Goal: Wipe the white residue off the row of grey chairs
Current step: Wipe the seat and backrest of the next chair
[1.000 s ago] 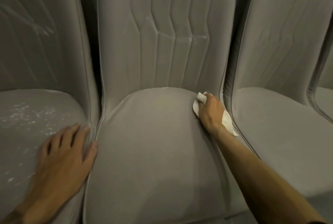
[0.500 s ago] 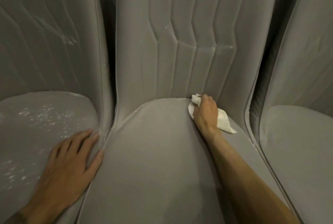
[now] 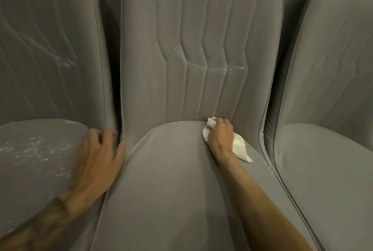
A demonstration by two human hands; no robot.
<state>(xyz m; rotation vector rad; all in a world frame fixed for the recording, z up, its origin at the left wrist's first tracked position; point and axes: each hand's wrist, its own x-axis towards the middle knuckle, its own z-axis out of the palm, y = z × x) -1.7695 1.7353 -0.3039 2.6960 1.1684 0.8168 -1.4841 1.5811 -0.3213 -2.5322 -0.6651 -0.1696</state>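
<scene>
The left grey chair's seat (image 3: 40,186) carries speckled white residue (image 3: 36,149); a crumpled white cloth (image 3: 239,145) lies on the middle seat (image 3: 161,200).

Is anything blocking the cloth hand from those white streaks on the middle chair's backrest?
Nothing visible does. The right hand, gripping the crumpled white cloth, rests at the seat's back crease; only bare grey backrest lies between it and the white streaks.

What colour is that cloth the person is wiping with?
The cloth is white; the head view shows it, gripped in the right hand.
</scene>
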